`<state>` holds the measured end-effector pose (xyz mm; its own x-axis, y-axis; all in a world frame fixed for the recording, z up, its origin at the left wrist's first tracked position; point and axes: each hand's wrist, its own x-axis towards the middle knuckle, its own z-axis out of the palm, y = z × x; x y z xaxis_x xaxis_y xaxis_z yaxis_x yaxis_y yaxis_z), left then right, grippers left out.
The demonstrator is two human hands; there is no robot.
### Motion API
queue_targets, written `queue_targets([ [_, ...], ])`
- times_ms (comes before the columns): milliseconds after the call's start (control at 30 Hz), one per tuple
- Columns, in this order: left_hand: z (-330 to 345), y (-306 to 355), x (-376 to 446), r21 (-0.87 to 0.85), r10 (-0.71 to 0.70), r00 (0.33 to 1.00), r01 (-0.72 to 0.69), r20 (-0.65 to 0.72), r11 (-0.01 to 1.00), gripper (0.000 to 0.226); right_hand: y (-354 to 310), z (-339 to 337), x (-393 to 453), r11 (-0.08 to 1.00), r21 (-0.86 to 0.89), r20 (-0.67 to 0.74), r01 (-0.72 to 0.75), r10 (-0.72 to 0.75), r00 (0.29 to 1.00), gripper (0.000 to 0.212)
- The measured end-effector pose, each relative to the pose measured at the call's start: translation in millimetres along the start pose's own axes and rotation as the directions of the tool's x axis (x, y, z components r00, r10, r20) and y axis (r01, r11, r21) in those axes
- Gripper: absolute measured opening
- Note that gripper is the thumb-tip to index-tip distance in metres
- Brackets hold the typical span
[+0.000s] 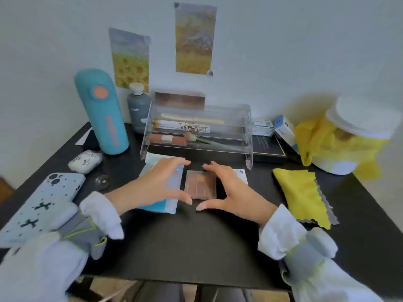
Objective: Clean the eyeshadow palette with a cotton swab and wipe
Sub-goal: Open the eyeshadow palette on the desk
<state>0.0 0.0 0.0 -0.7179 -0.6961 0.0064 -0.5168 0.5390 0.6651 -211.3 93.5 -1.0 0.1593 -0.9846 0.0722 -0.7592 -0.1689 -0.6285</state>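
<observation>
Centrally on the matte black table (196,247) lies the eyeshadow palette (200,184), a small square case with a clear glossy edge and brown and pink pans in strips. The left hand (156,185) is at 9 o'clock of it and the right hand (229,188) at 3 o'clock. Both hands have the fingers spread and nearly straight, thumbs toward the near corners of the palette; I cannot tell if the tips touch it, and neither hand grips anything. Under the left hand lies a flat blue and white wipe packet (161,201). At 12 o'clock stands a clear acrylic organizer (197,129) with a makeup brush (209,140) inside. At 3 o'clock, well apart, a soft yellow cloth (302,195) with a zigzag edge lies folded. At 10 o'clock stands a smooth teal bottle (102,112) of rounded shape, and at 9 o'clock a phone (41,205) in a pale spotted case.
</observation>
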Motion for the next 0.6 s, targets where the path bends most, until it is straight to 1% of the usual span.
queue_targets([
  [67,1.4,1.5,-7.5,0.053,0.024,1.000,-0.025,0.011,0.998,0.102,-6.2,1.7,-3.8,0.999,-0.039,-0.037,-0.023,0.022,0.999,0.088],
  [133,7.2,-1.2,-10.5,0.068,0.071,0.997,-0.072,0.006,0.995,0.091,-9.5,4.0,-6.6,0.998,-0.042,-0.079,-0.050,0.047,0.996,0.081],
  [167,11.1,-3.0,-8.1,0.044,0.090,0.996,-0.089,-0.006,0.995,0.085,-5.3,5.4,-6.7,0.998,-0.016,-0.089,-0.056,0.054,0.995,0.077],
  [233,14.0,-2.6,-6.4,0.024,0.119,0.991,-0.118,-0.056,0.993,0.078,-1.9,4.5,-8.8,0.999,0.014,-0.106,-0.050,0.051,0.993,0.072],
  [367,17.8,-5.6,-6.0,0.006,0.129,0.987,-0.129,-0.091,0.992,0.074,4.0,2.8,-10.3,0.999,-0.041,-0.109,0.016,-0.021,0.994,0.069],
  [433,18.3,-7.6,-5.3,0.004,0.128,0.987,-0.129,-0.099,0.992,0.073,5.5,4.6,-9.1,0.992,-0.108,-0.102,0.064,-0.075,0.992,0.068],
  [533,19.3,-9.0,-4.6,0.002,0.129,0.986,-0.129,-0.110,0.992,0.069,7.3,7.9,-5.5,0.963,-0.229,-0.080,0.145,-0.167,0.983,0.075],
  [600,19.3,-10.2,-3.5,0.000,0.122,0.987,-0.123,-0.108,0.992,0.067,10.7,8.0,-2.6,0.940,-0.277,-0.075,0.196,-0.225,0.971,0.075],
])
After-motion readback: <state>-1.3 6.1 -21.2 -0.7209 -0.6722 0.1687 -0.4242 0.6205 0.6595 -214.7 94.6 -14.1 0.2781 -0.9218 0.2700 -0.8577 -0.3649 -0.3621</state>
